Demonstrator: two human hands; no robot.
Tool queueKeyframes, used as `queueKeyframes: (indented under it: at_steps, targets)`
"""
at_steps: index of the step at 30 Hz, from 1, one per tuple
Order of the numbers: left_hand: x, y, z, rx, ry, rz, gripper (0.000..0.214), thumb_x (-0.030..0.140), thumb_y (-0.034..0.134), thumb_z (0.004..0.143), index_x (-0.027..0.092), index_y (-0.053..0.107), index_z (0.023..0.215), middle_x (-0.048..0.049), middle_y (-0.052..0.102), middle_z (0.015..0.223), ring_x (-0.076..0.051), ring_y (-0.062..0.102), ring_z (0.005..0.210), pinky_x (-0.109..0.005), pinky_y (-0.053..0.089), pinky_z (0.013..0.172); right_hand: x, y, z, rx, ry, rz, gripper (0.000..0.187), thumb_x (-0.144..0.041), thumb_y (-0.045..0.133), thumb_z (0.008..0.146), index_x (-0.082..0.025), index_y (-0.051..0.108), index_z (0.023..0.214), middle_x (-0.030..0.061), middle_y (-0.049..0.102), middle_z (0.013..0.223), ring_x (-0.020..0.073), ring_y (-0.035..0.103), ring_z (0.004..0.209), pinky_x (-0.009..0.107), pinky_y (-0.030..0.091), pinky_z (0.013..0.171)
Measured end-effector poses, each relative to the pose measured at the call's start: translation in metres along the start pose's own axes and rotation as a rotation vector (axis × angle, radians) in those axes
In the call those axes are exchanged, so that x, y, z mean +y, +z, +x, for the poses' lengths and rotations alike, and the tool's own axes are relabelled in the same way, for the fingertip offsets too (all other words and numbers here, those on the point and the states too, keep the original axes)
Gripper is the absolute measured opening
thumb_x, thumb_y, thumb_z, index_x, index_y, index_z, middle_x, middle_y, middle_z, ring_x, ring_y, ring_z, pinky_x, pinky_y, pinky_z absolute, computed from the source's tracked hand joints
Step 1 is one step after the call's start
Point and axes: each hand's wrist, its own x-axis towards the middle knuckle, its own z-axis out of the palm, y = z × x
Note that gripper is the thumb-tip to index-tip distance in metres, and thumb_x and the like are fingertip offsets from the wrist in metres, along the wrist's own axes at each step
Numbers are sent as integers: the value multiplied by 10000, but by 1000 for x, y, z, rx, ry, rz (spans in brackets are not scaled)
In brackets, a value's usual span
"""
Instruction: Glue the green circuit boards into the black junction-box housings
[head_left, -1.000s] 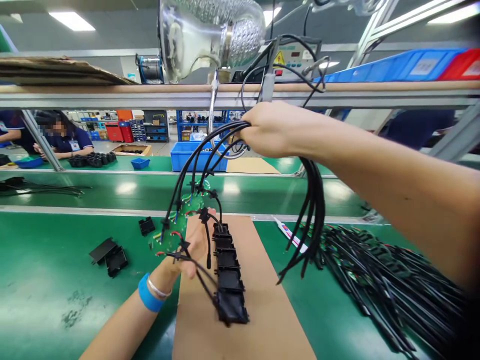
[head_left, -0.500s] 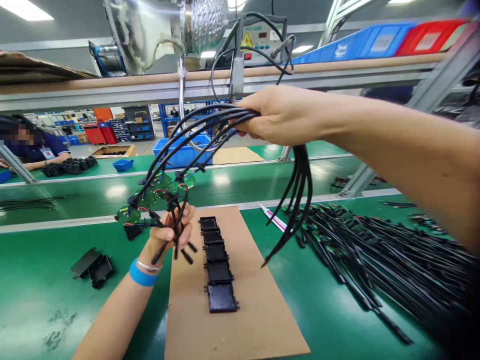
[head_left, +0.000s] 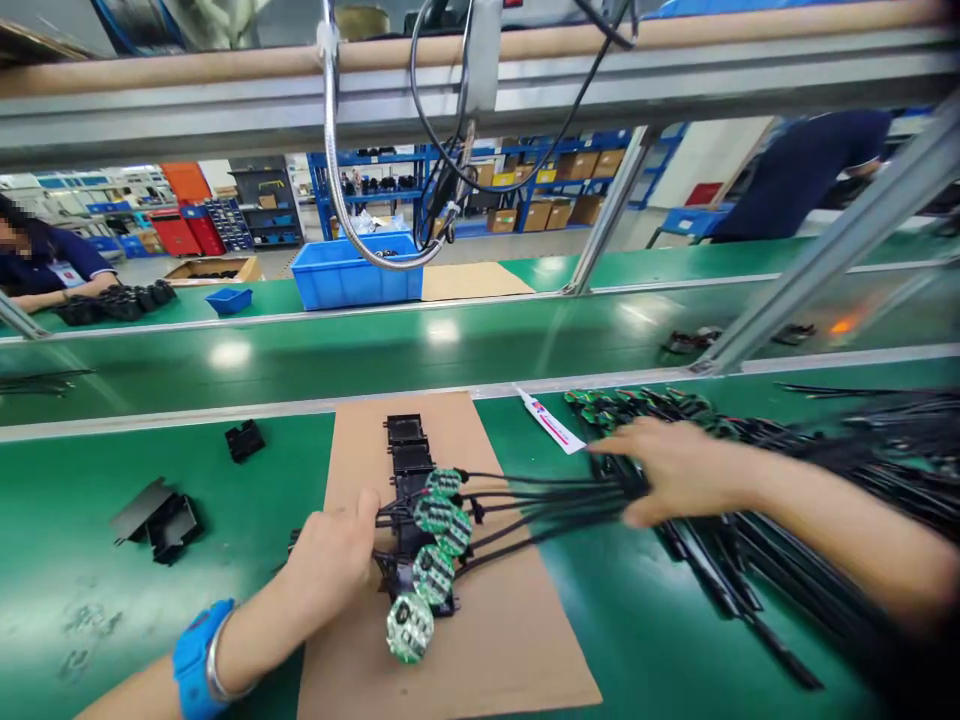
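Observation:
My left hand [head_left: 330,558] is closed on the near ends of a bundle of black cables [head_left: 540,505], low over the brown cardboard sheet [head_left: 480,650]. Several round green circuit boards [head_left: 431,555] hang at those cable ends, lying over the row of black plastic housings [head_left: 405,445] on the cardboard. My right hand [head_left: 671,470], blurred by motion, is closed on the same cables further right, down at the green bench.
A large pile of black cabled boards [head_left: 787,560] covers the bench at right. Loose black housings [head_left: 161,520] lie at left, a white tube [head_left: 551,422] beside the cardboard. A blue bin [head_left: 356,272] and a seated person [head_left: 37,265] are beyond the conveyor.
Both hands have dropped from head height to the bench. The cable bundle now lies stretched flat, with the green boards laid over the housings. The view tilted down.

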Motion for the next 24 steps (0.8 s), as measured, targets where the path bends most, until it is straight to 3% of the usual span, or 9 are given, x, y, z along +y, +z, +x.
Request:
queueKeyframes:
  at_steps: [5, 8, 10, 12, 15, 17, 20, 22, 24]
  targets:
    - [11, 10, 1, -69, -43, 85, 346, -33, 347, 728, 149, 468, 997, -108, 636, 817, -311, 647, 789, -406, 494, 685, -58, 99, 9, -374, -147, 287, 219, -341, 635, 809, -167, 539, 720, 13, 594, 860, 159, 528, 866, 286, 398, 734]
    - [-1, 2, -2, -104, 31, 1, 489, -27, 420, 696, 142, 457, 1153, -139, 638, 1038, -292, 615, 982, -423, 476, 849, -73, 131, 21, -455, -192, 367, 208, -251, 690, 726, -179, 501, 775, 8, 556, 841, 169, 506, 847, 273, 390, 711]
    - [-12, -4, -2, -173, 183, -202, 693, 54, 571, 667, 152, 366, 1322, -164, 532, 1300, -299, 516, 1177, -422, 409, 989, -73, 139, 24, -483, -203, 397, 213, -204, 665, 717, -186, 476, 812, 0, 536, 832, 152, 492, 784, 259, 381, 672]
    - [-22, -6, 2, -242, 258, -467, 738, 196, 674, 675, 177, 375, 1349, -140, 476, 1376, -286, 476, 1214, -383, 385, 1020, -72, 142, 24, -506, -209, 415, 200, -184, 625, 726, -192, 450, 823, -4, 519, 819, 141, 467, 732, 256, 365, 644]
    - [-28, 5, 14, -264, 93, -793, 294, 411, 518, 864, 176, 575, 1030, -52, 629, 984, -192, 570, 866, -295, 454, 775, -74, 147, 20, -482, -269, 374, 201, -184, 604, 730, -198, 414, 792, 3, 491, 798, 153, 435, 736, 268, 338, 639]
    - [-29, 17, 21, -250, -8, -899, 317, 450, 416, 915, 168, 553, 863, 1, 564, 748, -138, 499, 676, -245, 402, 624, -77, 150, 17, -449, -352, 299, 183, -166, 579, 752, -201, 400, 760, 7, 479, 773, 163, 421, 741, 275, 311, 621]
    - [-30, 24, 26, -245, -30, -935, 278, 440, 486, 875, 169, 515, 820, 36, 501, 661, -112, 434, 600, -216, 343, 552, -78, 149, 20, -443, -417, 245, 170, -184, 554, 821, -202, 410, 733, 6, 482, 739, 166, 425, 732, 280, 299, 609]
    - [-34, 16, 30, -209, -24, -914, 259, 424, 505, 869, 172, 517, 808, 40, 507, 656, -109, 444, 593, -210, 338, 544, -72, 142, 30, -477, -335, 314, 228, -319, 637, 821, -200, 447, 776, 6, 517, 778, 159, 455, 732, 275, 337, 620]
    - [-41, 0, 37, -91, -8, -795, 241, 401, 463, 904, 182, 531, 827, 35, 537, 667, -116, 489, 602, -210, 359, 554, -59, 133, 46, -538, -194, 420, 403, -442, 750, 713, -200, 494, 910, 11, 554, 846, 159, 507, 754, 271, 397, 638]
